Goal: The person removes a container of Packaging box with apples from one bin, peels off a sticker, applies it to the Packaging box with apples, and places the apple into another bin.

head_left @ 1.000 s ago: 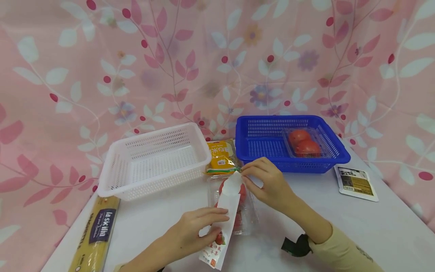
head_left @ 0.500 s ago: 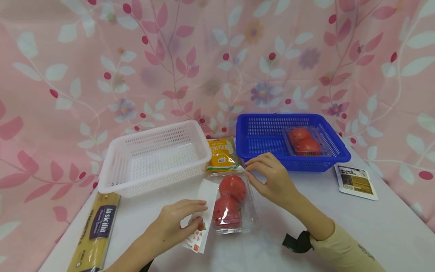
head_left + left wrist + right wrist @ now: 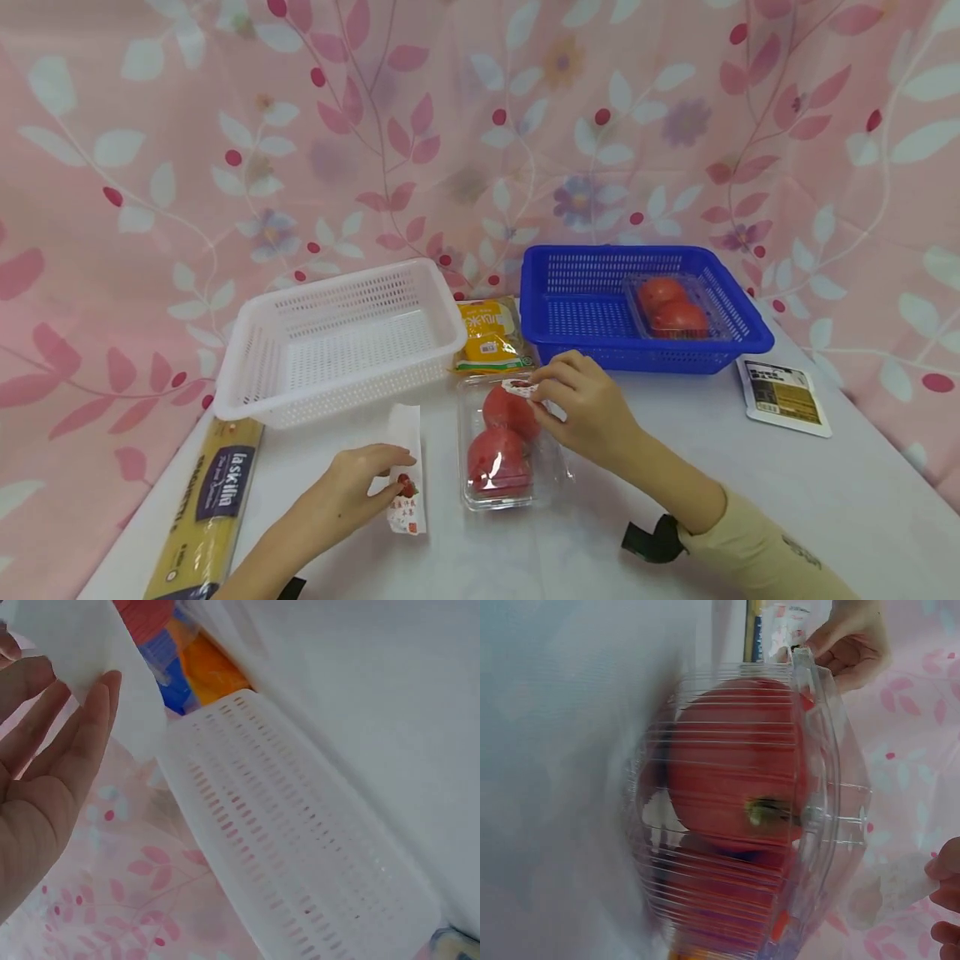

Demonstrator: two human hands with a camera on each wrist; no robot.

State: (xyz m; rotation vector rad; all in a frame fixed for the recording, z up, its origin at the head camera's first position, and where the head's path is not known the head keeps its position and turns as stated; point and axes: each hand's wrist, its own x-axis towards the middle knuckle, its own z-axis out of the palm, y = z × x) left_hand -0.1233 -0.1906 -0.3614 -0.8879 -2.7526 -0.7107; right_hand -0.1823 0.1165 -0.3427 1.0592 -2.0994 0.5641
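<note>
In the head view my left hand (image 3: pixel 352 492) pinches a white sticker strip (image 3: pixel 408 504) printed with a red fruit and red characters. The strip hangs left of a clear plastic box (image 3: pixel 549 467) with two red tomatoes (image 3: pixel 501 460) in it. Over the far end of that box, my right hand (image 3: pixel 585 408) pinches a small white oval sticker (image 3: pixel 517 387) between thumb and fingers. The right wrist view shows the sticker (image 3: pixel 892 889) beside the box lid (image 3: pixel 832 750); whether it touches the lid, I cannot tell. Part of the strip (image 3: pixel 139 697) fills the left wrist view's upper left.
Behind stand a white basket (image 3: pixel 337 392) and a blue basket (image 3: pixel 577 354), the latter holding another box of tomatoes (image 3: pixel 675 312). Between them lies a yellow food packet (image 3: pixel 487 337). A spaghetti pack (image 3: pixel 206 508) lies left, a flat white-edged pouch (image 3: pixel 786 398) right.
My left hand has moved the sticker strip left, off the tomato box. The right hand has pulled away a sticker from the strip's end and now holds it lower, over the box.
</note>
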